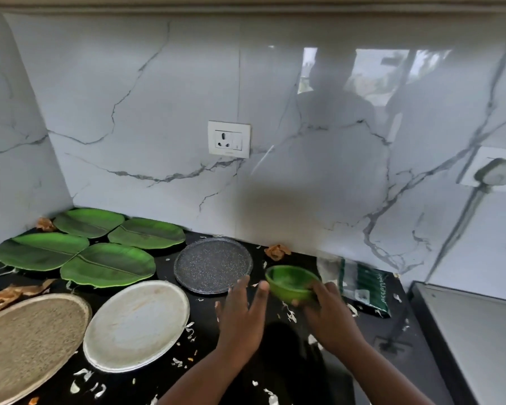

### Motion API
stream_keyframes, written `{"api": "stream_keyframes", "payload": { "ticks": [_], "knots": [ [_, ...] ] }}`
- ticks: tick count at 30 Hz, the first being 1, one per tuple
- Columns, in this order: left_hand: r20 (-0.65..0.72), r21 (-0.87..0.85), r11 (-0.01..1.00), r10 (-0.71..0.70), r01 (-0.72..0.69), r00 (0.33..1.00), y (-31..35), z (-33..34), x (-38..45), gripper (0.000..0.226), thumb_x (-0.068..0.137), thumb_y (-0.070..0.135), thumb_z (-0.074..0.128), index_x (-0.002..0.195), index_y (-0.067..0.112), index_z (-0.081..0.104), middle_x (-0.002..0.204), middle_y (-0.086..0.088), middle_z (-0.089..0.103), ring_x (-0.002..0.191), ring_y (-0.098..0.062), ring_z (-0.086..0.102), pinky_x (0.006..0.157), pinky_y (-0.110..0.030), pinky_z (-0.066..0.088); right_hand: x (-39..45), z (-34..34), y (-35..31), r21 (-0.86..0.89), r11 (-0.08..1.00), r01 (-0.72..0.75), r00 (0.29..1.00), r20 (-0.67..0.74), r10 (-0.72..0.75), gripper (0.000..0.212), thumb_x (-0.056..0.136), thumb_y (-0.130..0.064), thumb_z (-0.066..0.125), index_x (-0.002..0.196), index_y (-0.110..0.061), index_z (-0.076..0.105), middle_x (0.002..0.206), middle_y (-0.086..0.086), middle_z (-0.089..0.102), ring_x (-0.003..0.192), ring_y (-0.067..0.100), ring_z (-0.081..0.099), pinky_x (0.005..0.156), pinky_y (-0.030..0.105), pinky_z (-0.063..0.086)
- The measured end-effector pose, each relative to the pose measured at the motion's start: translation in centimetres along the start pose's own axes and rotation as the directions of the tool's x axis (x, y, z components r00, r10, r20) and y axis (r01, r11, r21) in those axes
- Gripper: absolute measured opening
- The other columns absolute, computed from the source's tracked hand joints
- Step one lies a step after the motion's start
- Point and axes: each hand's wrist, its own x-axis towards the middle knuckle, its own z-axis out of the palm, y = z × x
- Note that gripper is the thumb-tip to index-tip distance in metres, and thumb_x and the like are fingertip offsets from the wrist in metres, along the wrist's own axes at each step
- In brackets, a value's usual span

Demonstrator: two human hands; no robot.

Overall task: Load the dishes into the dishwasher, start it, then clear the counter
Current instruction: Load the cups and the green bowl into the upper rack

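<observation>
Two bare hands reach over the black counter (278, 340), which is littered with small white scraps. The right hand (330, 314) grips a small green bowl (292, 283) by its right side, the fingers curled around the wall, and the bowl is tilted with its opening toward the camera. The left hand (241, 312) is empty, its fingers spread wide and flat, the fingertips just beside the left side of the bowl; I cannot tell if they touch it.

Left of the left fingers lies a pale round plate (136, 323), and further left a rough brownish plate (27, 343). Just beyond the left fingertips lies a dark speckled plate (214, 264). Right of the right fingers lies a green and clear packet (360, 283). Beyond the bowl sits a crumpled brown scrap (277, 251) at the wall. Far left of the fingers, four leaf-shaped green plates (108, 266) lie close together near the marble wall (158, 112), which carries a white socket (229, 139).
</observation>
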Motion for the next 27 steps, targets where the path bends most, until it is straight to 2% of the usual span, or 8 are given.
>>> {"api": "stream_keyframes", "payload": {
  "ticks": [3, 5, 8, 12, 17, 19, 23, 27],
  "knots": [
    [0.128, -0.402, 0.896, -0.147, 0.187, 0.981, 1.8, -0.2, -0.4, 0.08, 0.086, 0.072, 0.028, 0.145, 0.018, 0.038, 0.14, 0.001, 0.047, 0.13, -0.025, 0.045, 0.105, -0.038, 0.034, -4.8, -1.6, -1.8, 0.137, 0.99, 0.034, 0.999, -0.046, -0.028, 0.037, 0.078, -0.051, 0.07, 0.102, -0.039, 0.045, 0.103, -0.013, 0.041, 0.089, 0.001, 0.048, 0.073, 0.01, 0.037],
    [0.327, -0.628, 0.655, -0.268, 0.421, 0.906, 2.2, 0.3, -0.5, 0.076, 0.09, 0.066, 0.032, 0.145, 0.015, 0.037, 0.139, -0.009, 0.049, 0.124, -0.03, 0.051, 0.104, -0.043, 0.04, -7.7, -2.7, -2.3, 0.23, 0.973, 0.035, 0.994, -0.11, -0.01, 0.043, 0.066, -0.061, 0.071, 0.092, -0.04, 0.046, 0.098, -0.012, 0.043, 0.085, 0.0, 0.048, 0.071, 0.01, 0.04],
    [0.689, -0.606, 0.361, -0.206, 0.709, 0.694, 3.1, 1.7, -2.7, 0.071, 0.093, 0.064, 0.036, 0.13, 0.005, 0.045, 0.113, -0.023, 0.063, 0.104, -0.039, 0.061, 0.086, -0.048, 0.049, -12.2, -4.6, -1.9, 0.39, 0.92, -0.023, 0.981, -0.168, 0.096, 0.056, 0.054, -0.069, 0.076, 0.09, -0.032, 0.053, 0.097, -0.002, 0.046, 0.08, 0.003, 0.052, 0.069, 0.016, 0.047],
    [0.815, -0.521, 0.276, -0.123, 0.808, 0.567, 4.5, 5.4, -7.7, 0.066, 0.092, 0.061, 0.043, 0.122, 0.003, 0.052, 0.101, -0.025, 0.067, 0.093, -0.04, 0.063, 0.081, -0.048, 0.05, -17.3, -6.9, -1.0, 0.51, 0.858, -0.058, 0.962, -0.2, 0.184, 0.05, 0.053, -0.046, 0.086, 0.091, -0.031, 0.058, 0.096, 0.008, 0.054, 0.08, 0.008, 0.059, 0.068, 0.024, 0.051],
    [0.845, -0.463, 0.326, -0.119, 0.824, 0.522, 6.4, 9.1, -13.6, 0.063, 0.089, 0.065, 0.043, 0.112, 0.008, 0.057, 0.094, -0.02, 0.069, 0.081, -0.034, 0.062, 0.071, -0.037, 0.047, -22.5, -10.1, 1.2, 0.801, 0.583, -0.136, 0.871, -0.184, 0.456, 0.096, 0.043, -0.039, 0.083, 0.128, -0.025, 0.041, 0.116, 0.007, 0.058, 0.092, 0.018, 0.065, 0.065, 0.025, 0.053],
    [0.873, -0.416, 0.36, -0.099, 0.835, 0.478, 7.1, 11.0, -16.6, 0.062, 0.084, 0.068, 0.046, 0.105, 0.011, 0.058, 0.089, -0.018, 0.068, 0.074, -0.031, 0.061, 0.067, -0.033, 0.043, -25.2, -11.1, 2.3, 0.915, 0.383, -0.128, 0.825, -0.116, 0.553, 0.106, 0.038, -0.039, 0.088, 0.13, -0.022, 0.04, 0.114, 0.011, 0.06, 0.089, 0.022, 0.066, 0.064, 0.028, 0.054],
    [0.907, -0.349, 0.47, -0.049, 0.811, 0.419, 9.1, 16.0, -23.3, 0.066, 0.081, 0.071, 0.046, 0.105, 0.011, 0.062, 0.091, -0.016, 0.069, 0.075, -0.026, 0.061, 0.068, -0.032, 0.042, -31.5, -14.4, 4.1, 0.999, 0.042, -0.02, 0.766, -0.012, 0.643, 0.065, 0.052, -0.049, 0.085, 0.1, -0.008, 0.066, 0.092, 0.02, 0.07, 0.079, 0.031, 0.07, 0.066, 0.039, 0.059],
    [0.916, -0.271, 0.645, -0.056, 0.715, 0.397, 10.5, 22.1, -31.9, 0.06, 0.092, 0.063, 0.036, 0.104, 0.012, 0.065, 0.089, -0.004, 0.071, 0.079, -0.018, 0.059, 0.07, -0.03, 0.041, -40.3, -18.2, 9.3, 0.984, -0.168, 0.062, 0.613, 0.095, 0.784, 0.079, 0.07, -0.065, 0.061, 0.119, -0.003, 0.059, 0.117, 0.028, 0.063, 0.098, 0.04, 0.063, 0.092, 0.05, 0.048]
  ]
}}
